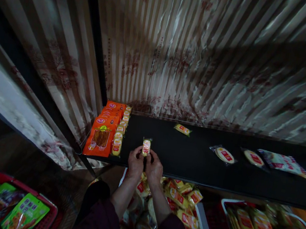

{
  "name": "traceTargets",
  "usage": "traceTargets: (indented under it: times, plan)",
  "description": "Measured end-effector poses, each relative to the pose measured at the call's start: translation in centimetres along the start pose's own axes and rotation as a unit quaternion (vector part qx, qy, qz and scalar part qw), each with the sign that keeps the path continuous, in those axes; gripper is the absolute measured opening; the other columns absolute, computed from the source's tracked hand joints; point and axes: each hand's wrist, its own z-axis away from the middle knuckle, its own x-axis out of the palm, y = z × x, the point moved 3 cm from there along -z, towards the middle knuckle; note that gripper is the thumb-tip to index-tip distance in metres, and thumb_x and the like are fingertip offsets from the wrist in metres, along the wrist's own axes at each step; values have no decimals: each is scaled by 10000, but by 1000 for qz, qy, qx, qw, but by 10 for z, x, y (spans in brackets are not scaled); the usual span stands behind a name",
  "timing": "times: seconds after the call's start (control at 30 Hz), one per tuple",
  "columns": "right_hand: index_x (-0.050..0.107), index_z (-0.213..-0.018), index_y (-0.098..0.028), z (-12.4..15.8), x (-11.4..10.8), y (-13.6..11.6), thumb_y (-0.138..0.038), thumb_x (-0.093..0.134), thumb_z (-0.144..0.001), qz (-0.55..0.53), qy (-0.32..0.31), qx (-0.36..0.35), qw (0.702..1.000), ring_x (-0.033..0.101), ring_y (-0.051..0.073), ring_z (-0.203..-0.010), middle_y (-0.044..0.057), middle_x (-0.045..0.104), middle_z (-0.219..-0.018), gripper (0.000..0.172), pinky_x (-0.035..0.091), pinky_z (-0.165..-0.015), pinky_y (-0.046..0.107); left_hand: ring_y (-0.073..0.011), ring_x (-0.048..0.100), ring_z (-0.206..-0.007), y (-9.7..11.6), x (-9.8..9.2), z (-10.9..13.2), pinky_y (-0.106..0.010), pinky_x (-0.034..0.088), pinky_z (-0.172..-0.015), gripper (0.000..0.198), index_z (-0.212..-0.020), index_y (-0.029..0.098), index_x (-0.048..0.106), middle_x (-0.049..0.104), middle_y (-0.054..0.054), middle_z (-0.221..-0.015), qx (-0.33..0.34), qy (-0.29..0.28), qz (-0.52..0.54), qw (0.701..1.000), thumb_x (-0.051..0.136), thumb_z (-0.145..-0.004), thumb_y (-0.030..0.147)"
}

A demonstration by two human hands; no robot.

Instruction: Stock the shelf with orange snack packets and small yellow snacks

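Note:
A small wrapped snack cake in clear and yellow packaging is held upright between both hands, over the front of a black shelf. My left hand pinches its left side, and my right hand grips the right. To the left, a column of similar wrapped cakes runs front to back. It lies beside a row of orange snack packets. Another yellow wrapped cake lies alone near the back of the shelf.
Two round packaged cakes and a pale bag lie on the shelf's right. Below stand baskets of yellow packets and a red basket with green bags. A striped curtain hangs behind; a dark post rises at left.

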Motion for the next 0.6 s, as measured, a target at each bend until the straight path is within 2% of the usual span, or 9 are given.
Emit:
traceTargets:
  times: [0.23, 0.6]
  plan:
    - [640, -1098, -164, -15, 11, -3, -307, 398, -851, 1, 0, -15, 1000, 655, 210, -916, 105, 696, -1059, 374, 480, -825, 315, -145, 598, -809, 8, 1, -15, -266, 476, -797, 368, -974, 204, 701, 624, -55, -889, 21, 19, -24, 999, 499, -723, 27]
    - [637, -1080, -190, -54, 29, -22, -292, 442, -848, 8, -15, -26, 1000, 665, 199, -807, 79, 712, -972, 321, 473, -716, 288, -153, 590, -827, 12, 15, -60, -271, 465, -802, 343, -951, 204, 696, 626, -58, -901, 15, 39, -18, 999, 479, -731, 55]
